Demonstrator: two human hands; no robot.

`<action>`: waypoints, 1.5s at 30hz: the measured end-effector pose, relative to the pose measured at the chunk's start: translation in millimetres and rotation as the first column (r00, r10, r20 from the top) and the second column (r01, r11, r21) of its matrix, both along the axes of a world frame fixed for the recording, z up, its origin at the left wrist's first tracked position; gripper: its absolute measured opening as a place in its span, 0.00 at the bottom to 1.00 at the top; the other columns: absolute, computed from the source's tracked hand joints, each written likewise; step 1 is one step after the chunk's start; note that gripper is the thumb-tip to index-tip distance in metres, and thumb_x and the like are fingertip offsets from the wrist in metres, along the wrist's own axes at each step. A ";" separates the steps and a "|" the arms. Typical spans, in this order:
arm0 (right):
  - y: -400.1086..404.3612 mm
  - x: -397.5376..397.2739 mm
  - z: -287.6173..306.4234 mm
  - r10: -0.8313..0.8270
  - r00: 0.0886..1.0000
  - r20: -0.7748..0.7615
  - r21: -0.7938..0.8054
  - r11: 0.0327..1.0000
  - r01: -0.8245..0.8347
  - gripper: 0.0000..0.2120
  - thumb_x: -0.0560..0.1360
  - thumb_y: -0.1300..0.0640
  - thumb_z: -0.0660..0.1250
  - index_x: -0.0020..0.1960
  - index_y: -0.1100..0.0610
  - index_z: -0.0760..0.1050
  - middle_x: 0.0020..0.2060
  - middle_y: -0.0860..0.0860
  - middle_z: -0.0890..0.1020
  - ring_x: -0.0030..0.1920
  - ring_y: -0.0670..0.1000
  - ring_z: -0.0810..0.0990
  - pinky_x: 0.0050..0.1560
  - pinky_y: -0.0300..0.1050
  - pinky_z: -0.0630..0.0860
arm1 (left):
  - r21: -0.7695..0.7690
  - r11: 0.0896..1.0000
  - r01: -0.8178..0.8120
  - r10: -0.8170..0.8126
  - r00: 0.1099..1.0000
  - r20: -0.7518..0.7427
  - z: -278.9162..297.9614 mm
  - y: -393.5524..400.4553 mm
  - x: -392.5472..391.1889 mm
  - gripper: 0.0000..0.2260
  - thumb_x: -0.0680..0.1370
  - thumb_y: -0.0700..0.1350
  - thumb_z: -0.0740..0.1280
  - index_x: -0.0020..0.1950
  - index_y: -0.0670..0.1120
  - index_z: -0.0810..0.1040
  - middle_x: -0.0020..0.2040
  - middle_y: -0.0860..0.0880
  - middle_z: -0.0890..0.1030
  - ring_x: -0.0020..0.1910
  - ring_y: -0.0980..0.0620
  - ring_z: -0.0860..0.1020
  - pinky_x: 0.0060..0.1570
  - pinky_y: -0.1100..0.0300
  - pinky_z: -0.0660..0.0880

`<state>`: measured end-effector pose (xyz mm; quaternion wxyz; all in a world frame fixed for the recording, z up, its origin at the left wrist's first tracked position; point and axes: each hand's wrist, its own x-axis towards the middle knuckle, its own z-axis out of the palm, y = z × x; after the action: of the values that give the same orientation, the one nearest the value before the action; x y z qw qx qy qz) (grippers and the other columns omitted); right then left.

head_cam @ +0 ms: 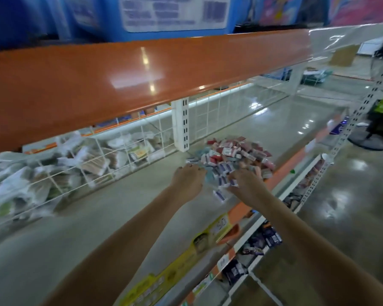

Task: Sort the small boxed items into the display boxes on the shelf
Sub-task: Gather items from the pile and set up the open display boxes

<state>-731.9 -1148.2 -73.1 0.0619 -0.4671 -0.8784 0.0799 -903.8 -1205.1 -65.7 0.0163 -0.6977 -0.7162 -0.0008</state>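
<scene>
A pile of small boxed items (232,154), red, pale blue and purple, lies on the grey shelf (124,208) near its front edge. My left hand (188,178) is at the pile's near left edge, fingers bent down onto the boxes; whatever is under the palm is hidden. My right hand (247,183) lies over the pile's near side and pinches a few purple-and-white boxes (231,182) between thumb and fingers. One loose purple box (220,194) lies just in front of the pile. The frame is blurred.
White wire bins (80,171) with bagged goods line the back left of the shelf. An orange beam (119,78) hangs low overhead. A white upright (181,124) stands behind the pile. Lower shelves (259,241) with packaged goods sit below the price-tag edge. Aisle floor lies to the right.
</scene>
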 end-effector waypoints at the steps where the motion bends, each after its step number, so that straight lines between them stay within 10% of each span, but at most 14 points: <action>1: 3.8 -1.6 -2.8 -0.020 1.000 -0.004 -0.010 1.000 0.020 0.14 0.76 0.51 0.63 0.58 0.57 0.74 0.56 0.54 0.77 0.58 0.53 0.75 0.53 0.45 0.69 | 0.011 1.000 0.007 -0.007 1.000 -0.004 -3.3 9.3 -0.4 0.17 0.78 0.41 0.59 0.67 0.47 0.69 0.65 0.47 0.72 0.65 0.47 0.68 0.59 0.53 0.68; 24: 29.2 -35.6 -26.7 -0.117 0.991 0.065 0.006 0.993 0.117 0.13 0.78 0.58 0.60 0.60 0.63 0.69 0.60 0.60 0.73 0.62 0.57 0.70 0.64 0.46 0.68 | 0.008 0.999 0.034 -0.034 0.998 -0.059 -22.5 32.3 -18.1 0.17 0.76 0.51 0.66 0.62 0.46 0.73 0.61 0.48 0.73 0.61 0.48 0.69 0.54 0.55 0.71; 38: 3.3 -44.9 -5.6 0.037 0.994 -0.098 -0.131 0.990 -0.050 0.07 0.72 0.58 0.67 0.45 0.60 0.72 0.42 0.54 0.76 0.47 0.56 0.77 0.40 0.43 0.68 | 0.109 0.985 -0.133 0.096 0.952 0.292 -8.8 -31.6 -29.8 0.14 0.74 0.50 0.69 0.59 0.51 0.74 0.57 0.52 0.77 0.56 0.51 0.72 0.52 0.59 0.70; 45: -69.2 -84.3 26.6 0.271 0.875 -0.402 -0.070 0.943 -0.325 0.07 0.74 0.55 0.66 0.51 0.54 0.73 0.46 0.48 0.76 0.46 0.49 0.74 0.41 0.42 0.66 | 0.211 0.868 -0.449 0.236 0.747 0.621 21.9 -133.9 -61.3 0.10 0.73 0.46 0.71 0.53 0.50 0.76 0.47 0.56 0.77 0.47 0.56 0.76 0.48 0.59 0.74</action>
<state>-816.2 -1217.4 -46.4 0.1889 -0.3041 -0.9028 0.2385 -965.1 -1339.0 -43.8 -0.0786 -0.5037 -0.7924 -0.3350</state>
